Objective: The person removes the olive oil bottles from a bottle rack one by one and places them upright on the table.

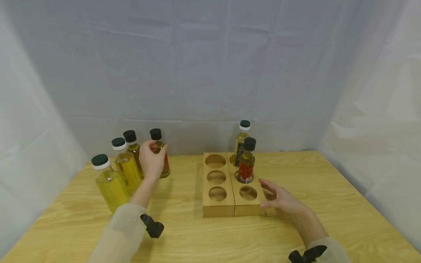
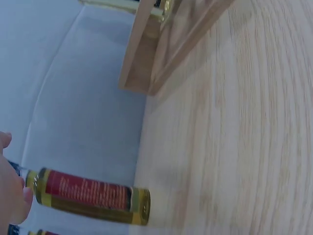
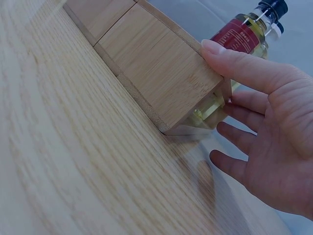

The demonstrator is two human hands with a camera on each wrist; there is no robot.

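Observation:
My left hand (image 1: 151, 159) grips the upper part of a small red-labelled bottle (image 1: 165, 165) with a black cap, standing at the back left of the table. In the left wrist view this bottle (image 2: 88, 196) shows beside my hand (image 2: 10, 191). My right hand (image 1: 277, 197) rests open against the near right corner of a wooden rack (image 1: 218, 210) with round holes. Its thumb (image 3: 220, 51) lies on the rack's top edge (image 3: 156, 68) and the fingers stretch along its side. In the rack stand a red-labelled bottle (image 1: 246, 166) and a taller white-collared one (image 1: 241, 140).
Three more oil bottles stand left of my left hand: two large yellow ones (image 1: 110, 184) (image 1: 126, 168) and a darker one (image 1: 132, 144). Several rack holes (image 1: 216, 177) hold nothing. Grey cloth walls close in the table (image 1: 197, 237) on three sides.

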